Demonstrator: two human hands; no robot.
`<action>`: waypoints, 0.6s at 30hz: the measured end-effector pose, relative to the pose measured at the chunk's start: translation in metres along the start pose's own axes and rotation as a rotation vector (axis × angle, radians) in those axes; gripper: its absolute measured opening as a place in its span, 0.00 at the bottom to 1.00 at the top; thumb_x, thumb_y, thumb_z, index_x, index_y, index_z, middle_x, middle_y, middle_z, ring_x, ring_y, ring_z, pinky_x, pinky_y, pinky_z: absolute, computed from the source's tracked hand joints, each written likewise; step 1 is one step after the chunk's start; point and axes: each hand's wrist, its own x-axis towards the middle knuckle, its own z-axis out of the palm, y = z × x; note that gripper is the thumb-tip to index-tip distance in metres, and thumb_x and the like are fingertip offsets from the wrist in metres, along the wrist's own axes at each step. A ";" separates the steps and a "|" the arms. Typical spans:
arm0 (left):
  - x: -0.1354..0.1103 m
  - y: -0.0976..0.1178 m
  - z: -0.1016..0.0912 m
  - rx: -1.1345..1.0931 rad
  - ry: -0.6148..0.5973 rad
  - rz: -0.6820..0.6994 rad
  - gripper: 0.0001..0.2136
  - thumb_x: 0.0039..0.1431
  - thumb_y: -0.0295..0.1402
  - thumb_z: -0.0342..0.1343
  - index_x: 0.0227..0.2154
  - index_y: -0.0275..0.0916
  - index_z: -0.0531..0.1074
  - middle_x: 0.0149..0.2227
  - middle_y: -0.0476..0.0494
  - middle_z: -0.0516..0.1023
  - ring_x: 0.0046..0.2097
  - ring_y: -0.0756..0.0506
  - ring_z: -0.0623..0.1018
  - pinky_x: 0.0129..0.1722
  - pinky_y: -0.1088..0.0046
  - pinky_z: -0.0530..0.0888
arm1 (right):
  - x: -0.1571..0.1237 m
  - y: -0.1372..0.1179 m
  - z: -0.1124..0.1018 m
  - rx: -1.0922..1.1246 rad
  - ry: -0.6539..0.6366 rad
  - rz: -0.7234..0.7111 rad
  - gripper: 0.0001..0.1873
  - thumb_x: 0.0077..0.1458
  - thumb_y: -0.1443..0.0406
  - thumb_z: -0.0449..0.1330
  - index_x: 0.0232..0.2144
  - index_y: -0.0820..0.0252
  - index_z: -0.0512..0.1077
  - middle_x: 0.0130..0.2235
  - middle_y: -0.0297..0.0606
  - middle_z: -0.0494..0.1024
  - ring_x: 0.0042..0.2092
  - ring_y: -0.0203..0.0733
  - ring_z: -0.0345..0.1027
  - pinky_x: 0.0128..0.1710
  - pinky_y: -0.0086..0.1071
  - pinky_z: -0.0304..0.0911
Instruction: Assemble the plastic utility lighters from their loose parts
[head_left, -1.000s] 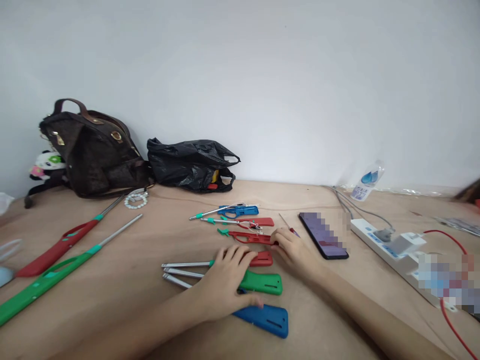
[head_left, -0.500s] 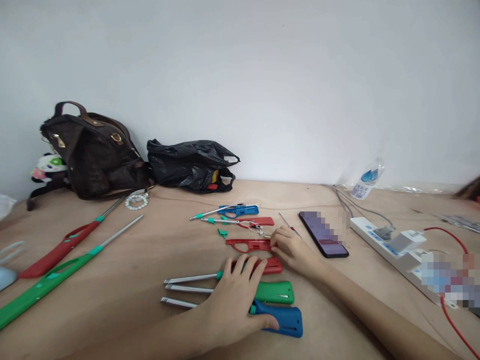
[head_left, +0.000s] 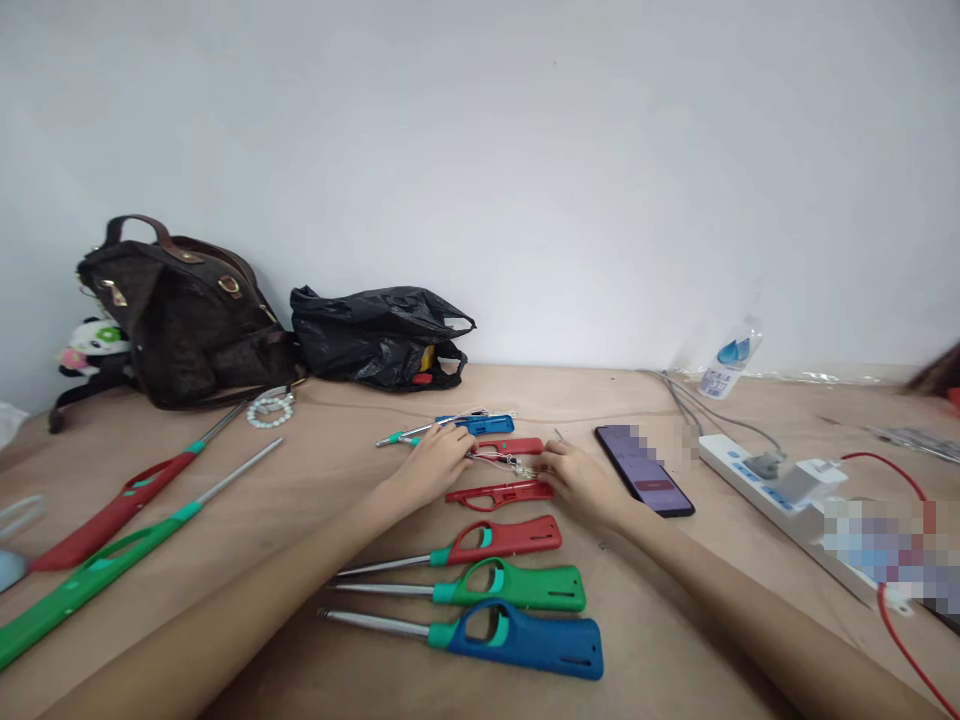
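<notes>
My left hand (head_left: pixel 442 465) reaches across the table, its fingers curled over the metal tube and wires of an opened lighter. My right hand (head_left: pixel 577 478) pinches the small inner piece (head_left: pixel 525 468) at the wires' other end. Just below lies a red half shell (head_left: pixel 499 495); behind the wires is another red shell (head_left: pixel 521 446). Farther back sits a blue opened lighter (head_left: pixel 487 424) with its tube. Nearer me, three whole lighters lie in a row: red (head_left: pixel 517 537), green (head_left: pixel 536 587) and blue (head_left: pixel 547 645), their metal tubes pointing left.
On the left lie a long red lighter (head_left: pixel 112 515) and a green one (head_left: pixel 97 570). Behind are a dark bag (head_left: pixel 195 320), a bead bracelet (head_left: pixel 270 408) and a black plastic bag (head_left: pixel 367 335). To the right are a phone (head_left: pixel 645 470), a power strip (head_left: pixel 780 510) and a bottle (head_left: pixel 727 365).
My left hand has left the three whole lighters and moved away from me to the opened lighter's tube and wires. My right hand stays close to the same inner parts.
</notes>
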 end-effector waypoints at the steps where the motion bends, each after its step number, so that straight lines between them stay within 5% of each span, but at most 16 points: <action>1: 0.002 -0.001 0.002 0.001 -0.002 0.005 0.05 0.62 0.24 0.52 0.38 0.35 0.72 0.42 0.41 0.76 0.47 0.39 0.73 0.50 0.59 0.66 | 0.001 -0.001 -0.001 0.010 -0.008 0.020 0.12 0.63 0.71 0.50 0.37 0.63 0.74 0.41 0.45 0.73 0.45 0.46 0.67 0.46 0.38 0.63; 10: -0.001 0.006 -0.007 -0.002 0.133 0.062 0.08 0.65 0.24 0.48 0.40 0.35 0.72 0.42 0.42 0.75 0.45 0.42 0.75 0.46 0.65 0.70 | 0.001 -0.008 0.005 0.034 0.049 0.096 0.08 0.58 0.74 0.50 0.34 0.60 0.67 0.41 0.44 0.73 0.42 0.44 0.66 0.42 0.36 0.62; 18: -0.010 0.009 -0.014 0.045 0.174 0.048 0.15 0.60 0.18 0.47 0.46 0.37 0.71 0.49 0.40 0.74 0.50 0.40 0.74 0.48 0.63 0.73 | -0.008 -0.008 -0.005 0.239 0.140 0.014 0.07 0.62 0.71 0.46 0.36 0.57 0.61 0.39 0.43 0.72 0.39 0.43 0.66 0.39 0.36 0.62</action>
